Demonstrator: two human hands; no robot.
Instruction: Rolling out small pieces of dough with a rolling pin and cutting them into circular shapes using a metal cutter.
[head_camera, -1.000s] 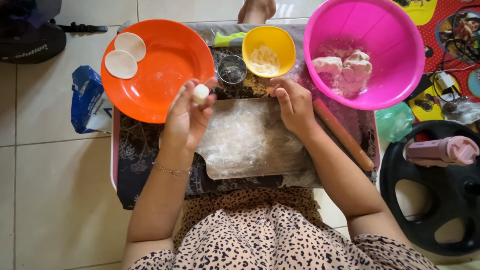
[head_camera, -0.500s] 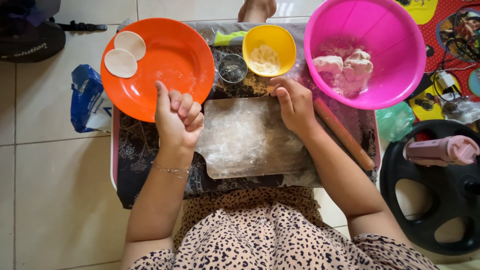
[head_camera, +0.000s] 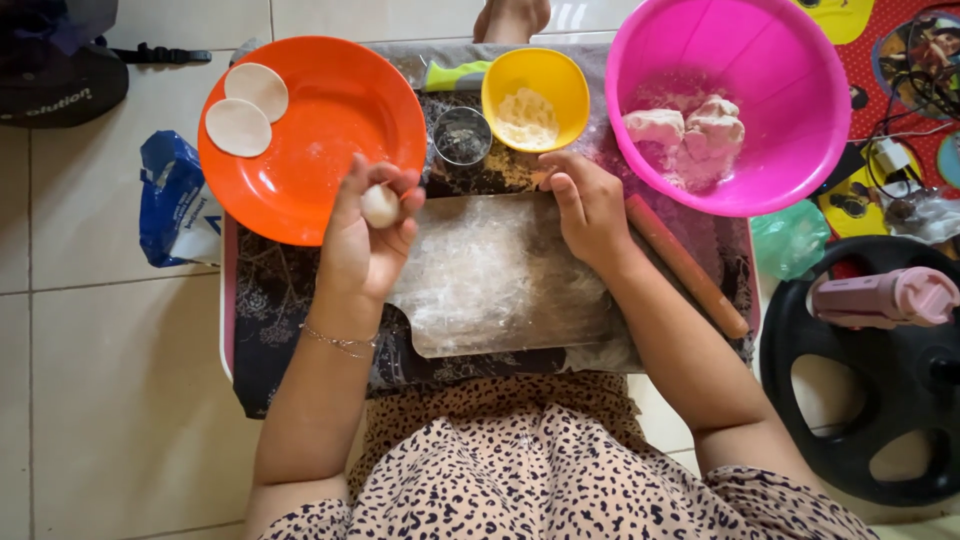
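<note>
Dough ball (head_camera: 380, 205), small and white, sits pinched between the thumb and curled fingertips of your left hand (head_camera: 365, 245), raised over the rim of the orange plate (head_camera: 330, 110) where two flattened discs (head_camera: 247, 110) already lie. Your right hand (head_camera: 590, 205) rests fingers together on the floured board's (head_camera: 490, 280) top edge, apparently steadying it. Rolling pin (head_camera: 685, 265), yellow flour bowl (head_camera: 535, 85) and pink dough bowl (head_camera: 730, 40) stand within reach.
</note>
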